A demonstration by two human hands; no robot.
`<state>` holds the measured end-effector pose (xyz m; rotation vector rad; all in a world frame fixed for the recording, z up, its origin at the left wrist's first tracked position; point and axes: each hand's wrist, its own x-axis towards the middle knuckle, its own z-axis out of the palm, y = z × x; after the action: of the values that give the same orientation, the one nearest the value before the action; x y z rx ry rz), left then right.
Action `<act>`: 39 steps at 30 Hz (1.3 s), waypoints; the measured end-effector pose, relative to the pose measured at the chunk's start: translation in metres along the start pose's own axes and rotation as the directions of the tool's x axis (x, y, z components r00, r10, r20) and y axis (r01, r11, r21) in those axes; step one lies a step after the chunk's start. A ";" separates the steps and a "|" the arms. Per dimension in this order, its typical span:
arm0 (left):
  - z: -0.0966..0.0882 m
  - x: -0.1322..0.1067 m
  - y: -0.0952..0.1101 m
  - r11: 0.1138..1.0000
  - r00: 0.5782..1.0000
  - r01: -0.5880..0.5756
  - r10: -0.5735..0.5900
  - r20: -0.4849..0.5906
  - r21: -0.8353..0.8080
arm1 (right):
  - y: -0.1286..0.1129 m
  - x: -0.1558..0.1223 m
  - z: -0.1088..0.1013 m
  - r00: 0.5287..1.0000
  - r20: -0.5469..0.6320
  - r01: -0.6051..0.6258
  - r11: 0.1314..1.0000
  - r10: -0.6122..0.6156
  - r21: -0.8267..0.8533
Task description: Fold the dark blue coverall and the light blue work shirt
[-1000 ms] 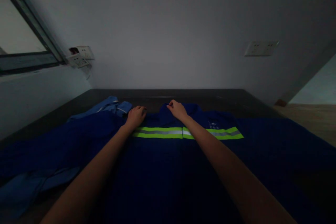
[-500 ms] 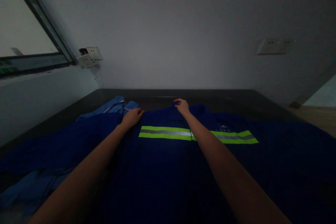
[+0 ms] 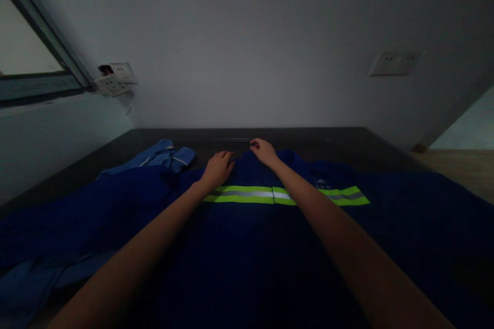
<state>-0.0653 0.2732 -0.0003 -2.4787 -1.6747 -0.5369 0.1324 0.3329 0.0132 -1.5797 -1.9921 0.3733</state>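
Note:
A dark blue work jacket lies spread on the dark table, with a yellow-green and silver reflective band across its chest. My left hand rests on it just above the band, left of the collar, fingers stretched forward and a little apart. At the collar, my right hand has its fingers bent in a pinch at the top edge; the fabric between the fingertips is hard to see in the dim light. My right forearm covers part of the band.
A lighter blue garment lies bunched at the left, partly under the jacket's sleeve. Behind the black tabletop stands a pale wall with a socket plate at the right. More sockets hang near the window corner.
My left hand has moved right along the jacket's shoulder toward the collar. My right hand stays by the collar, slightly higher. The view has shifted a little to the right.

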 end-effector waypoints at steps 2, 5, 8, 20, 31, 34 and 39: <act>0.010 0.008 0.021 0.996 0.998 -0.058 0.059 0.002 -0.074 | 0.015 -0.002 -0.029 0.999 -0.015 0.030 0.999 -0.030 -0.026; 0.026 0.014 0.044 0.995 0.996 -0.043 0.049 0.070 -0.088 | 0.049 -0.010 -0.073 0.998 0.019 0.061 0.981 -0.059 -0.184; 0.038 0.012 0.052 0.997 0.982 -0.005 0.019 0.189 -0.078 | 0.080 -0.023 -0.099 0.989 0.129 0.109 0.936 -0.069 -0.335; 0.033 0.076 0.029 1.000 0.995 0.011 -0.008 0.101 -0.029 | 0.103 -0.038 -0.089 0.964 0.263 0.175 0.848 -0.043 -0.500; 0.049 0.121 0.010 0.977 0.910 -0.189 0.137 0.390 0.099 | 0.113 -0.028 -0.080 0.972 0.230 0.090 0.819 0.052 -0.566; 0.045 0.113 0.014 0.974 0.921 -0.181 0.119 0.371 0.137 | 0.114 -0.029 -0.072 0.976 0.205 0.059 0.828 0.068 -0.558; 0.044 0.101 0.031 0.976 0.950 -0.142 0.087 0.300 0.165 | 0.117 -0.024 -0.071 0.976 0.217 0.093 0.864 0.019 -0.495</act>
<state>0.0071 0.3618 -0.0035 -2.5926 -1.5705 0.0017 0.2708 0.3324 0.0013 -1.8687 -2.4253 -0.0043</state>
